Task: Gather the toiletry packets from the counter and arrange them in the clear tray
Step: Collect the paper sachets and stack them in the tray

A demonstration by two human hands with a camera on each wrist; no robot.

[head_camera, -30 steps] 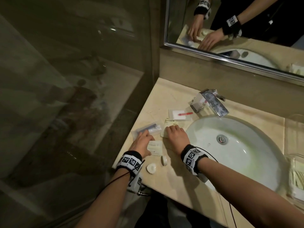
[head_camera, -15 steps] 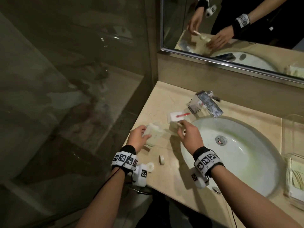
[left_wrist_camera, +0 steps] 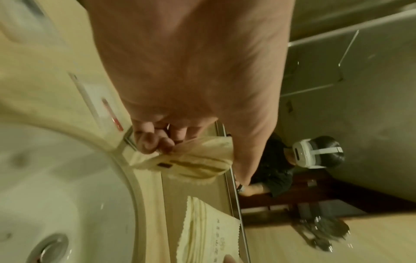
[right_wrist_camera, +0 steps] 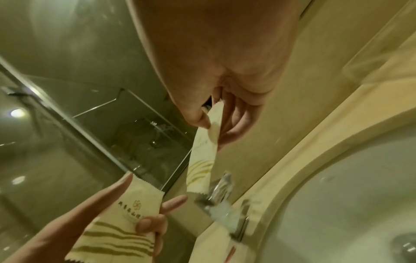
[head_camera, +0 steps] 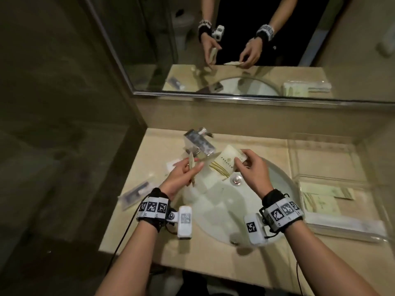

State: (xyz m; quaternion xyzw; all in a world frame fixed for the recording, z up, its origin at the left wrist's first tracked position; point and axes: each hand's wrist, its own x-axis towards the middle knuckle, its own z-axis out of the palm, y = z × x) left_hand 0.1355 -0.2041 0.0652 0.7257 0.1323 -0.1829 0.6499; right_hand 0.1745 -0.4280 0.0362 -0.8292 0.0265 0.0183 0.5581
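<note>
A clear plastic pouch [head_camera: 136, 192] with a dark item inside lies at the left of the beige stone table [head_camera: 149, 146]. The left hand [head_camera: 181, 176] pinches a thin cream packet [head_camera: 191, 167] edge-on; its grip is closed on it. Over the round white basin [head_camera: 215, 210], the right hand [head_camera: 250, 165] grips a flat, gold-striped sachet [head_camera: 226, 162] with serrated ends. Right, the clear tray [head_camera: 299, 178] holds flat cream packets [head_camera: 322, 199].

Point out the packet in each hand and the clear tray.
Right hand's packet [head_camera: 227, 161], head view: on its printed face, beside the thumb.
Left hand's packet [left_wrist_camera: 198, 160], left wrist view: on its striped face below the fingers.
Clear tray [head_camera: 292, 154], head view: on its left wall.
</note>
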